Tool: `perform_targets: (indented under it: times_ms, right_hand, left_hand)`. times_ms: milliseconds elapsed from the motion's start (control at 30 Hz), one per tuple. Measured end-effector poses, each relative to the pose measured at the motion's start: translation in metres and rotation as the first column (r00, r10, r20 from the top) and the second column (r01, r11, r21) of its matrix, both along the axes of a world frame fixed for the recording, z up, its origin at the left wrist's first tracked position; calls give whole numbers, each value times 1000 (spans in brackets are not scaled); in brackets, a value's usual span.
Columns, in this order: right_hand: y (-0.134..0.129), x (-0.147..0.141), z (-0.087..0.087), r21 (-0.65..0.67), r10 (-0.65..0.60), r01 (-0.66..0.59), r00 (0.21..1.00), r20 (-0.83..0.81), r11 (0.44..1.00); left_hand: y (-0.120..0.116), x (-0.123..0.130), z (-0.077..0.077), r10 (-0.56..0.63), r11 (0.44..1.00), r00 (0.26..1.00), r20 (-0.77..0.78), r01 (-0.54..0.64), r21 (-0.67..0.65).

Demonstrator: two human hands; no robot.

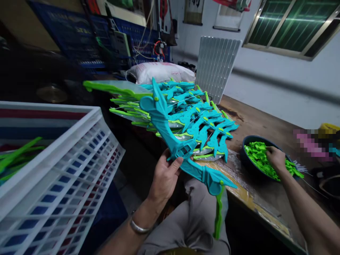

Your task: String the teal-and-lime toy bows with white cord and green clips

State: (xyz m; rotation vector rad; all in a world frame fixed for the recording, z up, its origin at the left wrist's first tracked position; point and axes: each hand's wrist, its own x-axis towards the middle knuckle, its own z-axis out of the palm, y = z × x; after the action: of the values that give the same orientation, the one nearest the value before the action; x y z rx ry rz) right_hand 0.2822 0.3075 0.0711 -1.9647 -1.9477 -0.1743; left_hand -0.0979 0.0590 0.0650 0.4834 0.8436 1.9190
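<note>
Gripped curved teal plastic bow (168, 132) in left hand (165, 173), slanting down-right, had right hand (276, 157) among lime plastic bits (256, 155), couldn't tell its hold tbh.

Left hand (165, 177) holds a teal bow (168, 134); right hand (277, 159) touches green pieces (255, 152) in a bowl (248, 164).

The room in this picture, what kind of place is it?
Probably a small toy workshop: many matching blue toy bows lie piled on a table, near a bowl of loose green parts, and a white crate holds long green pieces.
</note>
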Motion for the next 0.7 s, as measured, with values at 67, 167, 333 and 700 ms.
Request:
perform_targets:
  times_ms: [67, 167, 333, 700]
  right_hand:
    - [-25, -19, 11, 51, 71, -63, 980, -183, 997]
    - [-86, -61, 29, 155, 271, -225, 864, -424, 962]
    - [-194, -136, 50, 338, 613, -662, 233, -755, 669]
    - [-207, -160, 30, 282, 781, -816, 293, -551, 504]
  left_hand:
    - [-1, 8, -3, -59, 998, 997, -41, 58, -30]
    - [-3, 22, -14, -97, 994, 984, -147, 89, -63]
    - [-16, 44, -25, -181, 981, 933, -312, 149, -125]
    - [-32, 49, -24, -284, 955, 887, -363, 230, -187]
